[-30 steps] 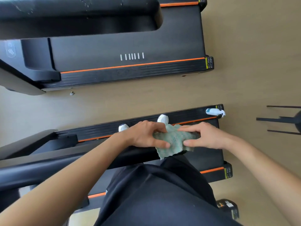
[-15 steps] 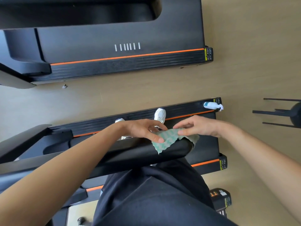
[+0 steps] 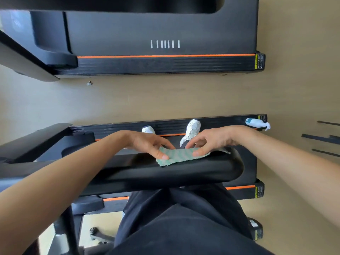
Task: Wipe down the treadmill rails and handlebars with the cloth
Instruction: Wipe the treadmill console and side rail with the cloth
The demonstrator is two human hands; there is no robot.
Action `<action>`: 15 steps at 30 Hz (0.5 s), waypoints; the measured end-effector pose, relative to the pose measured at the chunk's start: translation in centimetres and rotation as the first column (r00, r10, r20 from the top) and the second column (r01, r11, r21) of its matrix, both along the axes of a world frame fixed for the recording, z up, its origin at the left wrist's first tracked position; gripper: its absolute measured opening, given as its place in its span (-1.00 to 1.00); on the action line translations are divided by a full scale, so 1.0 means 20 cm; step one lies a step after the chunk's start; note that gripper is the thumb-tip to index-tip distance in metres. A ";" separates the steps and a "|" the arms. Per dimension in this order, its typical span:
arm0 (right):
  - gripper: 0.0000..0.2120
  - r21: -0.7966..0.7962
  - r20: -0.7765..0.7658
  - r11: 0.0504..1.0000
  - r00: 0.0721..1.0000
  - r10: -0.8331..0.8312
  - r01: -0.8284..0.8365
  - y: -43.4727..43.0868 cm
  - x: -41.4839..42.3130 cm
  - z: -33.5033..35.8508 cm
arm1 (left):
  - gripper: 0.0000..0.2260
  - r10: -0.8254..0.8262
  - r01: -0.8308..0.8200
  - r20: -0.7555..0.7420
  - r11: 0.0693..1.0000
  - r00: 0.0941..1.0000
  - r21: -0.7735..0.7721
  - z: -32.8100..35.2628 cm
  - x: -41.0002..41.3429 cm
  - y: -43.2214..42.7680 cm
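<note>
The single camera sits on the person's head and looks steeply down from close above the handlebar (image 3: pixel 184 172), with the floor (image 3: pixel 165 100) and a second treadmill (image 3: pixel 165 65) at the far side.

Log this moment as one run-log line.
cloth: on handlebar | left hand: pinches cloth | right hand: pinches cloth | spray bottle: on far rail

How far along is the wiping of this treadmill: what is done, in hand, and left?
Done: nothing I can confirm; no surface shows wipe marks. In hand: the left hand and right hand pinch the cloth flat on the handlebar, near its rounded end. Left: the rest of that handlebar and the side rail, where a spray bottle lies.
</note>
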State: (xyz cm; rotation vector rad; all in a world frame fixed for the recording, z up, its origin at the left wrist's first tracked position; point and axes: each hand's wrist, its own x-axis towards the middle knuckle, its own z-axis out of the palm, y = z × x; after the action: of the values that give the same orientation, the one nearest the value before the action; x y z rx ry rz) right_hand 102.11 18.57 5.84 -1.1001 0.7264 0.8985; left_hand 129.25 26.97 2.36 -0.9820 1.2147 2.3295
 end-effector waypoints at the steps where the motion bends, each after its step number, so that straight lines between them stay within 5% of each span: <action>1: -0.63 0.019 0.019 1.000 1.000 0.003 -0.004 0.01 0.04 -0.01 | -0.40 -0.011 0.011 0.002 1.000 1.000 -0.003 0.00 0.03 0.01; 15: -0.61 0.051 0.221 0.996 0.973 0.062 -0.075 0.18 0.69 -0.10 | -0.42 -0.002 0.003 0.106 1.000 0.994 -0.005 0.14 0.70 0.19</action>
State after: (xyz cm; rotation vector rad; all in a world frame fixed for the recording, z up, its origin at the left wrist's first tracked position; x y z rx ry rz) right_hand 115.88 22.23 3.89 -1.1564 0.4792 0.8361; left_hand 143.15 30.84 5.09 -1.0905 1.1805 2.2426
